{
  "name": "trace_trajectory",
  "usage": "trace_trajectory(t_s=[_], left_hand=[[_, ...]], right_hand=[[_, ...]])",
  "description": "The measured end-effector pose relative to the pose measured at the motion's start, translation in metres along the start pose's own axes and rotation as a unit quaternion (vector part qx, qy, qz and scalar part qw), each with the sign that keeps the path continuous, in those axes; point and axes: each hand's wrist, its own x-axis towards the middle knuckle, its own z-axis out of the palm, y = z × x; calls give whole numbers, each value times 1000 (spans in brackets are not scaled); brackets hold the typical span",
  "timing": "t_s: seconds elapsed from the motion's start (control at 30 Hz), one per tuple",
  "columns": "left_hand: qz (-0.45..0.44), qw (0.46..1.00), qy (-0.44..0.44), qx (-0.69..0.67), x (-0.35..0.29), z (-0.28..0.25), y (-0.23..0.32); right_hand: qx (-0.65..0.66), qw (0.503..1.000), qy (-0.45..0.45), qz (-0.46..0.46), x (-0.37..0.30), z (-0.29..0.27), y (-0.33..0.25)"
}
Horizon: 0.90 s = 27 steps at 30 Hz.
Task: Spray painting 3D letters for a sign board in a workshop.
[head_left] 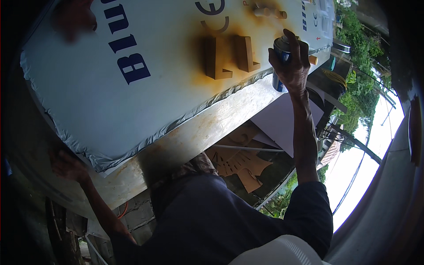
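Note:
My right hand [291, 64] is wrapped round a blue spray can [279, 84], its index finger on the top by the nozzle. The can is upright over the table's near edge. Left of it, two brown L-shaped box-like pieces [217, 62] stand on a pale printed sheet [163, 79], with brown-orange overspray around them. Farther back lie several short brown tube-like pieces [269, 11], and a small brown cylinder [312, 59] sits just right of my right hand. My left hand [68, 165], dim and soft-edged, is by the table's left corner, fingers loosely apart, holding nothing.
Crumpled plastic film [176, 123] edges the sheet on a metal-like tabletop [190, 139]. Below lie cut brown cardboard [243, 163] and a white panel [282, 117]. A yellow coil [335, 78] and greenery [362, 62] are to the right. A blurred reddish thing [75, 20] is at upper left.

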Motion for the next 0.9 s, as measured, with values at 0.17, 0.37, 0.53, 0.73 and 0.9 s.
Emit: trace_trajectory(t_s=[0.17,0.37,0.53,0.73,0.9], left_hand=[[19,1000,-11,7,2,-3,4],[40,999,-2,24,-3,3,-9],[-3,1000,-11,18,-8,5,-10],[-3,1000,3,-14,-7,7,-11],[1,1000,-1,8,-7,7,-9]], right_hand=[[13,1000,2,11,-4,-8,-9],[10,999,-43,-12,-7,-3,-22],[2,998,-69,-5,-5,2,-27],[0,998,-55,-24,-3,0,-32],[-13,998,-46,-37,2,4,-33]])
